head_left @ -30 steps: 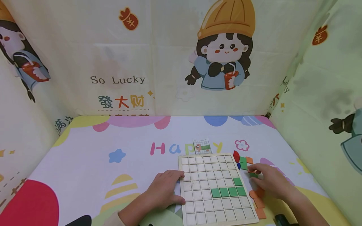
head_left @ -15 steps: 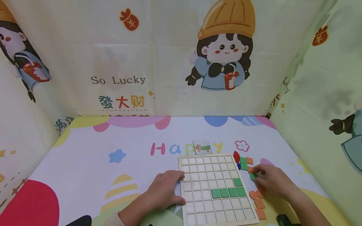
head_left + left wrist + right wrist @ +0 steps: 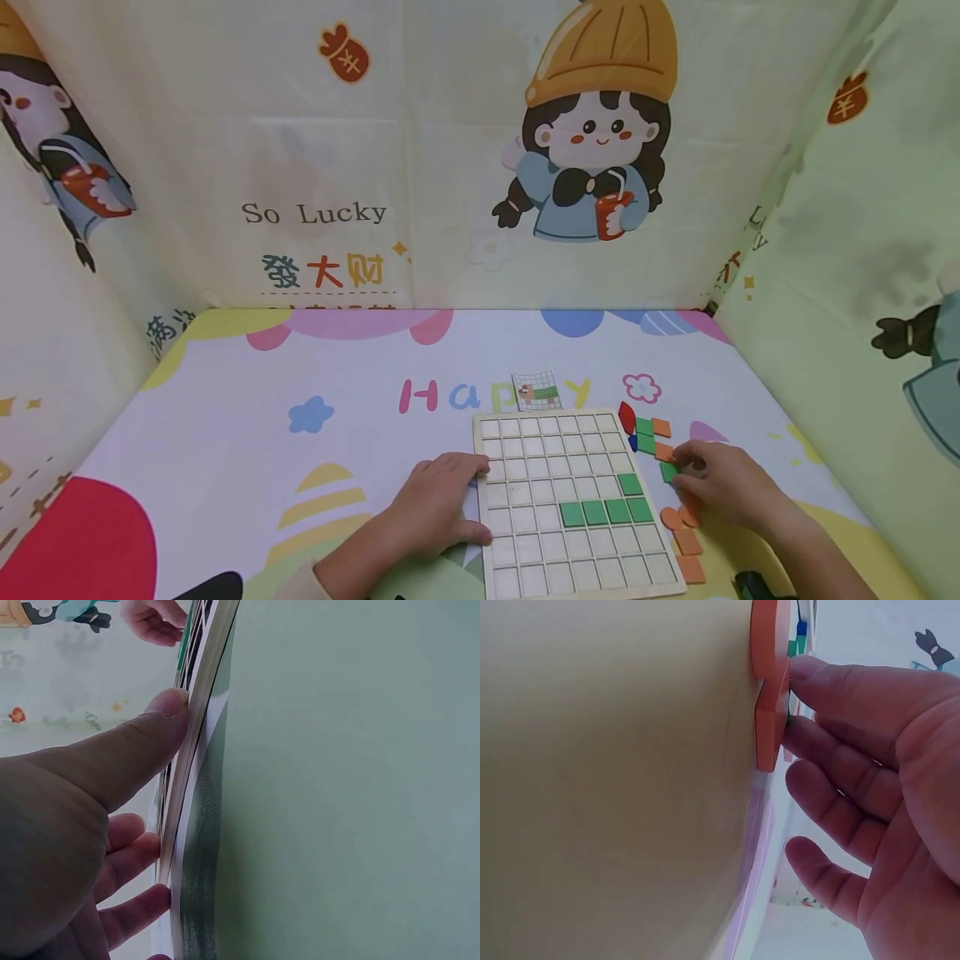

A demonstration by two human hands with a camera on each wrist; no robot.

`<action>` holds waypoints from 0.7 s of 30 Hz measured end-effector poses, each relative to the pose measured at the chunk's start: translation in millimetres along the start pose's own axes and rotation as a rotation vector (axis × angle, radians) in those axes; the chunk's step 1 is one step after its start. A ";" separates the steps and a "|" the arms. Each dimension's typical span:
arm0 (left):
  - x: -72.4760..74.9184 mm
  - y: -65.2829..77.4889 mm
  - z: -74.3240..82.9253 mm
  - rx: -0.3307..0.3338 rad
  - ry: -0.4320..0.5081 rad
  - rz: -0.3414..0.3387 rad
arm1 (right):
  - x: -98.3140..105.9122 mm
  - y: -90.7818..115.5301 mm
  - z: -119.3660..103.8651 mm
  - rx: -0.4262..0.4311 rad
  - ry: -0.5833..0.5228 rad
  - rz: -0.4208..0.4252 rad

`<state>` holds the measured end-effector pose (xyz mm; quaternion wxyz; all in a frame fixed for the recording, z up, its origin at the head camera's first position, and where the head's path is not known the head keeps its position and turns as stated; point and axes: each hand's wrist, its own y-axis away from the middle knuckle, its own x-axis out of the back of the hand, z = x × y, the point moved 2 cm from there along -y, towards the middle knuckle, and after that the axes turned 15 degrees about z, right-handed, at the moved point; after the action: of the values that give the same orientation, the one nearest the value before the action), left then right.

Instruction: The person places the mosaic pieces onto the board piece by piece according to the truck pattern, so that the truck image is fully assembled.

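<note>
Near the right edge of the bench (image 3: 225,442), a green tile (image 3: 667,472) is pinched by the right hand (image 3: 731,482); the grid board (image 3: 551,546) is braced by the outspread left hand (image 3: 432,507), presumably against sliding.

- A small booth with cloth walls around a counter (image 3: 225,450), decorated like a children's play corner; whether it stands in a home or elsewhere cannot be told.
- The back cloth (image 3: 450,150) and side cloths (image 3: 832,250) carry cartoon girls (image 3: 600,125), money bags (image 3: 345,53) and "So Lucky" lettering (image 3: 330,213).
- Pastel shapes (image 3: 345,322) and "Happy" lettering (image 3: 417,395) are printed across the counter.
- A gridded puzzle board (image 3: 545,490) lies there.
</note>
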<state>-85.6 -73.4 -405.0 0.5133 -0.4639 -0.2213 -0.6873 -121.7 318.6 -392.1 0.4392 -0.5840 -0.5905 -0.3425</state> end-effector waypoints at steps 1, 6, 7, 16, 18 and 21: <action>-0.3 -0.1 0.1 0.003 0.001 -0.002 | 0.0 0.2 -0.2 0.003 0.005 -0.001; -2.0 -1.1 -0.3 0.017 0.003 -0.012 | -0.1 0.7 -1.5 0.002 0.027 -0.007; -2.2 -1.3 -0.4 0.018 0.002 -0.014 | -0.1 0.8 -2.0 0.000 0.030 -0.009; -1.1 -0.5 0.3 0.006 -0.002 -0.003 | -0.5 2.9 -10.6 0.059 0.080 -0.002; -0.7 -0.2 0.1 0.001 -0.005 0.001 | -0.9 2.9 -11.7 0.066 0.093 0.001; 0.1 -0.1 -0.2 -0.008 -0.008 0.007 | -1.6 2.9 -13.4 0.073 0.098 -0.006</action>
<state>-85.8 -73.5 -405.0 0.5130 -0.4698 -0.2188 -0.6843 -117.4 306.0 -388.8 0.4875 -0.5485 -0.5821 -0.3500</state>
